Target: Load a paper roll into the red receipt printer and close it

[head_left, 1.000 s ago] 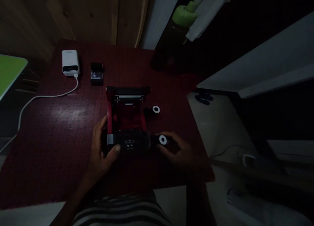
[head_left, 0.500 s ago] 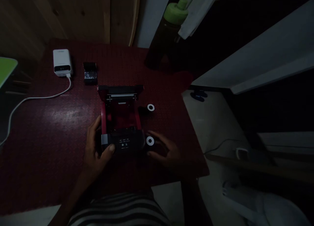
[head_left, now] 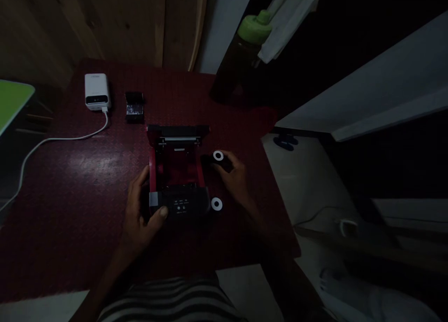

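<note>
A black and red label printer (head_left: 185, 209) stands on the dark red table (head_left: 87, 228) with its lid (head_left: 178, 132) raised, showing a red bay inside. My left hand (head_left: 138, 210) grips its near left corner, thumb on the black front panel and fingers along the left side. To the right of the printer, my right hand (head_left: 234, 175) has thumb and fingers closed around a small black roll with a white ring on its end (head_left: 218, 156). A second, similar roll (head_left: 216, 204) is by the printer's near right corner, below my right hand. Dim light hides the rolls' far ends.
A white power bank (head_left: 97, 91) with a white cable (head_left: 66, 139) lies at the back left, beside a small black open case (head_left: 135, 108). A green-capped bottle (head_left: 255, 30) stands at the back right. The table's right edge drops to the floor.
My right hand has moved from the near roll to the far roll and closed around it. The near roll stays by the printer. My left hand keeps its hold. The view shifted slightly.
</note>
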Tool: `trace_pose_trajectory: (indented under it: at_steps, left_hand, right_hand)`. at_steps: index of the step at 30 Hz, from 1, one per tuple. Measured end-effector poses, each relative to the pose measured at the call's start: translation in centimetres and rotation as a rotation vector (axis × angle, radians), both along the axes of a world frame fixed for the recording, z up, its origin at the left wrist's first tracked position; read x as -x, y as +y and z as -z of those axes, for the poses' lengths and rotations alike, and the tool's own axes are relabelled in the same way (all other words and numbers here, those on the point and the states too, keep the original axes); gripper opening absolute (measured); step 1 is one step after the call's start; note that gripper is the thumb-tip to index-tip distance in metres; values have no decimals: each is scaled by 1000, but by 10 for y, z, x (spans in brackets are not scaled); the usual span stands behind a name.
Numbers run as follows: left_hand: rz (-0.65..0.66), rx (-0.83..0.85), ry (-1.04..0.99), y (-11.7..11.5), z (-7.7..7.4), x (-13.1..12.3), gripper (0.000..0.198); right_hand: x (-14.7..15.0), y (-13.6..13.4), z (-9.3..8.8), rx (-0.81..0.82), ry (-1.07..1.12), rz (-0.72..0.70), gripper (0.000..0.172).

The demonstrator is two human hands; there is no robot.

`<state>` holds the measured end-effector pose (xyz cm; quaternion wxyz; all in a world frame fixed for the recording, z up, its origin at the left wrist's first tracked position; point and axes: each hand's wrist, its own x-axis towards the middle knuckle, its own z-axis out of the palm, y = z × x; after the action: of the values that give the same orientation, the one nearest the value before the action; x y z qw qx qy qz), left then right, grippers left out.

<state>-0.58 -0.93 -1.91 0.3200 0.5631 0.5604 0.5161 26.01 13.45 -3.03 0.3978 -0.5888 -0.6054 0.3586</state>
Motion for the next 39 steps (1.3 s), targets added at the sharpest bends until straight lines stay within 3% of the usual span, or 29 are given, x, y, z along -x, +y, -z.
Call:
trace_pose_trajectory:
  at_steps: [2, 5, 8, 10, 12, 15, 19, 23, 29, 33, 36, 39]
  left_hand:
    - [16, 10, 8, -1, -2, 1, 82]
    - [25, 2, 9, -1, -4, 1, 83]
    - [31, -3, 7, -1, -4, 0, 81]
    - [24, -8, 15, 0, -4, 0, 80]
    - [21, -21, 20, 0, -4, 0, 79]
    - [32, -26, 12, 0, -4, 0, 81]
    - [35, -1, -2, -1, -5, 0, 82]
    - [17, 11, -18, -2, -5, -1, 83]
    - [32, 8, -32, -1, -5, -2, 84]
    - [18, 4, -32, -1, -3, -2, 84]
    - [31, 7, -41, -3, -5, 1, 84]
    - [35, 29, -71, -3, -15, 3, 76]
  right_hand:
    - [-2, -7, -15, 1, -13, 5, 37]
    - [-15, -30, -68, 1, -36, -29, 40]
    - [-21, -49, -127, -45, -177, -286, 40]
    - [-10, -51, -148, -129, -285, -532, 46]
    - [13, -46, -148, -293, -406, -688, 46]
    - [56, -36, -132, -382, -651, -750, 35]
    - [96, -30, -122, -278, -958, -760, 31]
    - [112, -19, -126, -62, -1060, -780, 34]
    - [111, -9, -112, 8, -955, -759, 33]
    - [96, -11, -103, -31, -678, -757, 42]
    - [78, -15, -109, -129, -466, -828, 58]
    - [60, -24, -121, -186, -317, -892, 57]
